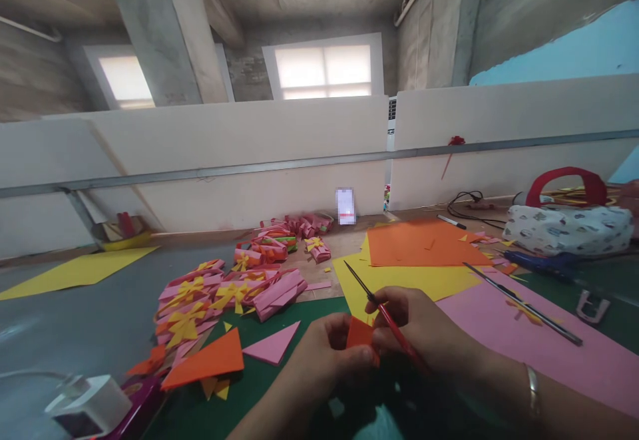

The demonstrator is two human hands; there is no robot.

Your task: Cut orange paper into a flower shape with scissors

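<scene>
— What have I got in the hands right now?

— My left hand (327, 353) pinches a small orange paper piece (358, 333), thumb and fingers closed on its lower edge. It sits low in the middle of the view, just above the green mat (279, 387) on the worktop. My right hand (424, 330) is curled shut round a thin red-handled tool (384, 313), a scissor blade or a pick, I cannot tell which. Its dark tip points up and away to the left, and the shaft crosses the paper's right edge.

— How will that paper behave?

— I judge it very light and thin, stiffer than tissue but easy to crease or tear. It looks matte, so not slippery. A pinch near one edge, as the left hand has it, should leave the rest free for the tool. Squeezing harder would only buckle it.

— Anything close by?

— An orange triangle (207, 359) and a pink triangle (272, 345) lie on the mat to the left. Beyond them is a heap of pink folded pieces with yellow bows (224, 293). A pink sheet (529, 343) lies to the right with a long metal ruler (524, 303) across it, and orange and yellow sheets (424, 243) lie further back.
</scene>
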